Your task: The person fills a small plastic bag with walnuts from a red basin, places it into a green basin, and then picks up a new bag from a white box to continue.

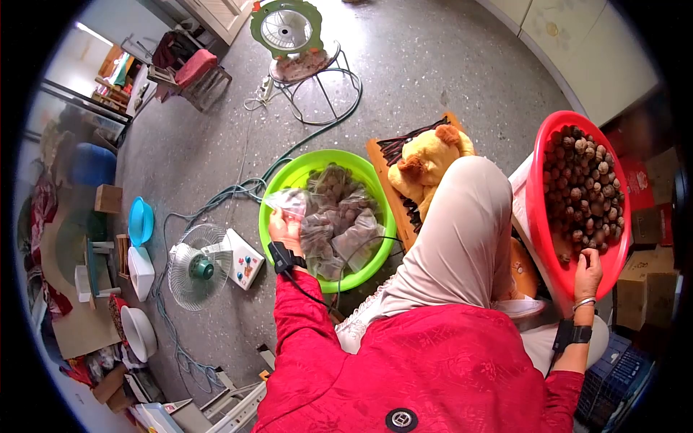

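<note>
My left hand [285, 229] is at the left rim of a bright green basin [389, 252], its fingers closed on a clear plastic bag [287, 203]. Inside the basin lie several more clear bags [359, 234] with dark round contents. My right hand [588, 270] reaches over the near edge of a red basin [538, 209]. Many brown walnuts [583, 180] fill that basin, and my right fingertips are bent together at the nearest ones. Whether a walnut is between those fingertips is too small to tell.
A yellow plush toy [426, 162] rests on a wooden-framed seat [379, 155] beyond my knee. Left of the green basin stand a fan [201, 268] and a white box [245, 261]. A hose [234, 189] crosses the floor. Another fan [286, 30] stands far ahead. Cartons [646, 278] lie at right.
</note>
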Action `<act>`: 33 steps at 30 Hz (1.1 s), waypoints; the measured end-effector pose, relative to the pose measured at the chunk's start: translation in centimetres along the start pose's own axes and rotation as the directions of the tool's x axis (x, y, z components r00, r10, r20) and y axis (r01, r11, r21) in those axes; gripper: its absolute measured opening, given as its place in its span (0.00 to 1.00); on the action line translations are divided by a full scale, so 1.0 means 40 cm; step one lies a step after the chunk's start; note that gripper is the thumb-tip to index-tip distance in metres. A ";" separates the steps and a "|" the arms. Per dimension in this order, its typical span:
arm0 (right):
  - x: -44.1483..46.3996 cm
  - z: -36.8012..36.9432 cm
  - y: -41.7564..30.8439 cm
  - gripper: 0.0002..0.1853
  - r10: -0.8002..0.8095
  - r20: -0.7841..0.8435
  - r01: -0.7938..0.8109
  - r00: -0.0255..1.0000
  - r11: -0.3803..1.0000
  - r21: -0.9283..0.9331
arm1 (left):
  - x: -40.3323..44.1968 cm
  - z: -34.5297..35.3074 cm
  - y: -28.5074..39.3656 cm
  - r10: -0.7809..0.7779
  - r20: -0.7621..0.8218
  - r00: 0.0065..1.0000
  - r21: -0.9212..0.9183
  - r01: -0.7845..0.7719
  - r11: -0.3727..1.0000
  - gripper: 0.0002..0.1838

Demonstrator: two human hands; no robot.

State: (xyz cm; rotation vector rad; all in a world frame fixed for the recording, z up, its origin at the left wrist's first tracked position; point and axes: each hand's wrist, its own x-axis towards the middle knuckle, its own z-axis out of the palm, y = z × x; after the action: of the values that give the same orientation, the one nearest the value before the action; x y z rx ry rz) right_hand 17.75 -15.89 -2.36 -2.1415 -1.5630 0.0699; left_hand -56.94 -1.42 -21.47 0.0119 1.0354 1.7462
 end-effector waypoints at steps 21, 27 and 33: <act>-0.003 0.002 0.005 0.03 0.027 0.017 -0.027 0.999 0.999 -0.046 | 0.090 -0.098 -0.207 -0.056 -0.489 0.871 0.131 0.137 0.982 0.17; -0.003 0.002 0.000 0.03 0.041 0.025 -0.040 0.999 0.998 -0.046 | -0.003 0.042 -0.123 0.747 -0.149 0.648 0.983 0.177 0.043 0.26; -0.004 -0.002 -0.012 0.02 0.055 0.044 -0.054 0.998 0.998 -0.026 | 0.052 0.073 -0.120 0.392 0.270 0.879 0.920 -0.115 -0.375 0.36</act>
State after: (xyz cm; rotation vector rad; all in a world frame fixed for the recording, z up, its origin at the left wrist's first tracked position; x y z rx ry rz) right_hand 17.29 -15.95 -2.12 -2.2161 -1.5384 0.1179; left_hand -52.81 2.35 -23.63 1.3713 2.5877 0.5380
